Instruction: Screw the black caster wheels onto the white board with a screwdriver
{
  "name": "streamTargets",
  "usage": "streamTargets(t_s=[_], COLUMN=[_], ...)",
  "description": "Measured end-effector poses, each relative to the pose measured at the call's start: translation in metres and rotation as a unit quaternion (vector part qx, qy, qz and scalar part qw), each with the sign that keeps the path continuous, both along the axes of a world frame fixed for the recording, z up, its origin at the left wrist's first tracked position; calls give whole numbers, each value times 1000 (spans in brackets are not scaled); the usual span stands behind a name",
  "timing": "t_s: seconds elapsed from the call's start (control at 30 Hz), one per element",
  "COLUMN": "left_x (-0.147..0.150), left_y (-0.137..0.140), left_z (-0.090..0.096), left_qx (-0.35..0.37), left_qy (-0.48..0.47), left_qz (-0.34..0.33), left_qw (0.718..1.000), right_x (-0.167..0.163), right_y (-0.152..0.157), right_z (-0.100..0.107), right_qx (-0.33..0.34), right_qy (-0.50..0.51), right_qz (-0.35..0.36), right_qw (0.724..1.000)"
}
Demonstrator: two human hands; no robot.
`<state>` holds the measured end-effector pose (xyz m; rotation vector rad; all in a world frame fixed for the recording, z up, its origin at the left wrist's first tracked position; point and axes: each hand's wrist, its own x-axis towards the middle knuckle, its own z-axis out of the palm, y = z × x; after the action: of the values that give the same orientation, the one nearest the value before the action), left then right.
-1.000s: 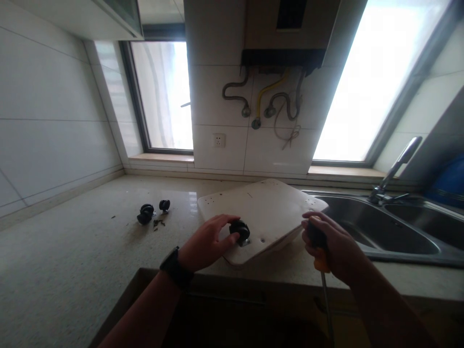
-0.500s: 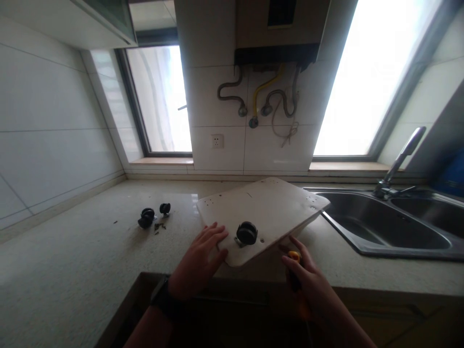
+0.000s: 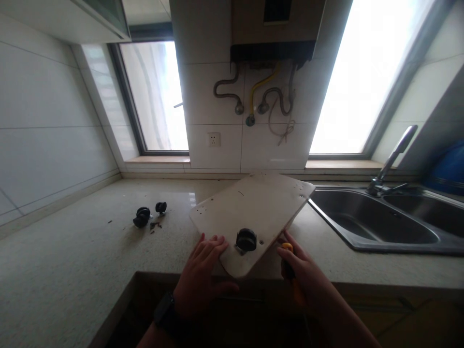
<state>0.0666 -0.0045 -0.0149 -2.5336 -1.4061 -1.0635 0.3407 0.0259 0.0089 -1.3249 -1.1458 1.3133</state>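
Observation:
A whitish board (image 3: 250, 203) with rounded corners lies on the counter, one corner jutting toward me over the front edge. Near that corner a black caster (image 3: 246, 239) stands on it, its metal plate against the board. My left hand (image 3: 205, 266) is open, fingers flat on the board's near left edge and thumb held apart. Wrapped round a screwdriver (image 3: 287, 247) with a yellow and black handle is my right hand (image 3: 300, 266); the thin shaft points down, blurred in shadow. Fingers of this hand also touch the board's right edge.
On the counter at left sit loose black casters (image 3: 142, 217), with several small screws (image 3: 155, 226) beside them. A steel double sink (image 3: 369, 217) with a faucet (image 3: 393, 159) is at right. Hoses (image 3: 250, 99) hang beneath a wall-mounted heater (image 3: 273, 34).
The board has turned and slid a little toward me, its near corner now lower in view. My left thumb has come off the board. The view has shifted slightly.

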Motion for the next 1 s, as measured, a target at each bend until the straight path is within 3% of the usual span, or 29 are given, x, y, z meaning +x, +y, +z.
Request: streamTargets(t_s=[0.23,0.8,1.0], left_x=[18,69,94], left_y=[-7,-23,-37], left_z=[-18,-24,-26], left_qx=[13,28,50], left_qy=[3,46,56], left_qz=[-6,13,48], left_qw=[1000,998,996], right_x=[5,16,21], right_y=[23,76,84], right_z=[4,21,23], right_qx=[10,8,-2], right_qy=[-8,-64,-69], right_qz=[14,76,83], right_qw=[1000,995,994])
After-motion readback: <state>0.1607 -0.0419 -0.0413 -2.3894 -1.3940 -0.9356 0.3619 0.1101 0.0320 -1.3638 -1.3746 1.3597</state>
